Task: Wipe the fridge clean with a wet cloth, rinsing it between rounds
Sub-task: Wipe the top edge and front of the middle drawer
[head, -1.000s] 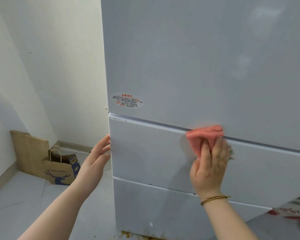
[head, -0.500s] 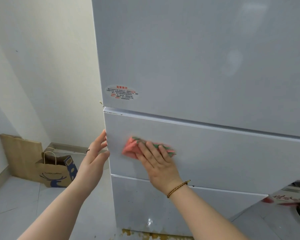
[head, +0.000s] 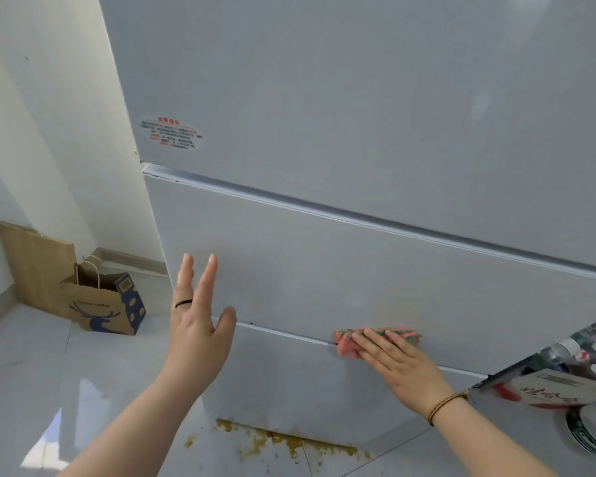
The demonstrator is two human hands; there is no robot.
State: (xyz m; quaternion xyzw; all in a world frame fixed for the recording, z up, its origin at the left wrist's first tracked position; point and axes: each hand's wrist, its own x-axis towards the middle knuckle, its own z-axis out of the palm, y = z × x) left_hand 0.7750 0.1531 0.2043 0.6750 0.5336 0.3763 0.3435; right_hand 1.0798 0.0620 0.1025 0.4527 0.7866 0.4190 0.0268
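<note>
A tall pale grey fridge (head: 358, 115) fills most of the view, with a middle drawer front (head: 324, 270) and a lower one below. My right hand (head: 398, 364) lies flat on a pink and green cloth (head: 348, 346), pressing it onto the seam between the middle and lower drawer. My left hand (head: 195, 325) is raised with fingers spread, hovering just left of the fridge's corner without touching it. A black ring sits on one of its fingers.
A brown paper bag (head: 104, 304) and a flat cardboard piece (head: 31, 263) stand against the wall at left. Brownish stains (head: 279, 442) mark the floor under the fridge. A shelf with bottles and stacked bowls (head: 589, 425) is at lower right.
My right hand slid the cloth from the middle drawer's left part down and right to the lower seam. My left hand came off the fridge's left edge and spread open.
</note>
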